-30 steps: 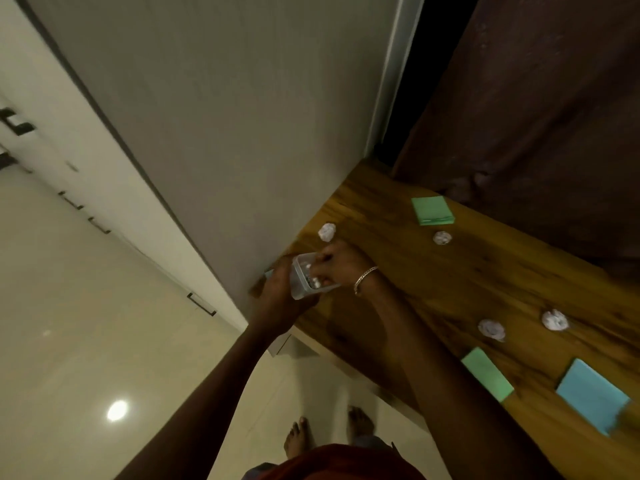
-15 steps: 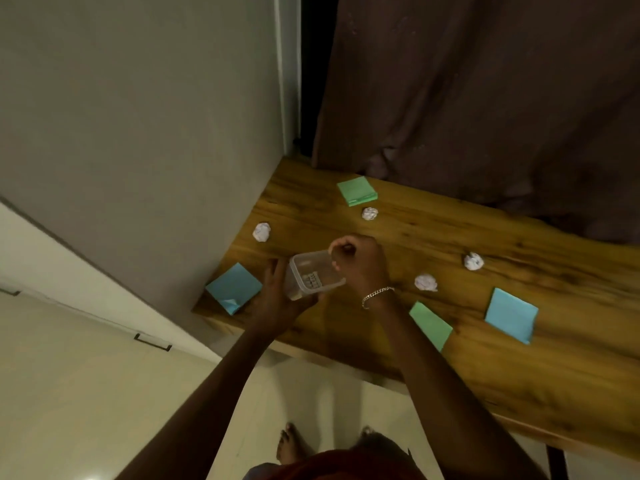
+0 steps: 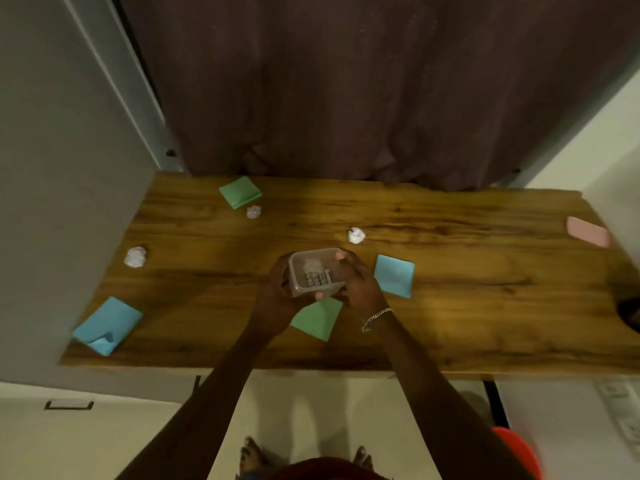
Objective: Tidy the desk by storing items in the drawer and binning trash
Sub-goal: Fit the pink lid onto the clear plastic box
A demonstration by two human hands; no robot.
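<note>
A small clear plastic container [image 3: 313, 271] with a crumpled paper inside is held over the wooden desk [image 3: 450, 306]. My left hand [image 3: 277, 296] grips its left side and my right hand [image 3: 360, 285] grips its right side, thumb under the front rim. Three crumpled paper balls lie on the desk: one at the left [image 3: 135, 257], one at the back left [image 3: 254, 212], one in the middle [image 3: 356, 235]. Sticky-note pads lie around: green [image 3: 240, 191], green below my hands [image 3: 317, 318], blue [image 3: 394, 276], blue at the front left [image 3: 107, 325], pink at the far right [image 3: 588, 231].
A dark curtain [image 3: 363, 84] hangs behind the desk and a grey wall panel [image 3: 52, 168] stands on the left. A dark round thing [image 3: 630, 311] sits at the desk's right edge. A red object [image 3: 519, 452] is on the floor at the lower right. My bare feet stand below the desk's front edge.
The view has swung right, so the whole desk now shows. Both hands carried the container from the desk's left corner toward its middle, and one paper ball near them is gone from the desk.
</note>
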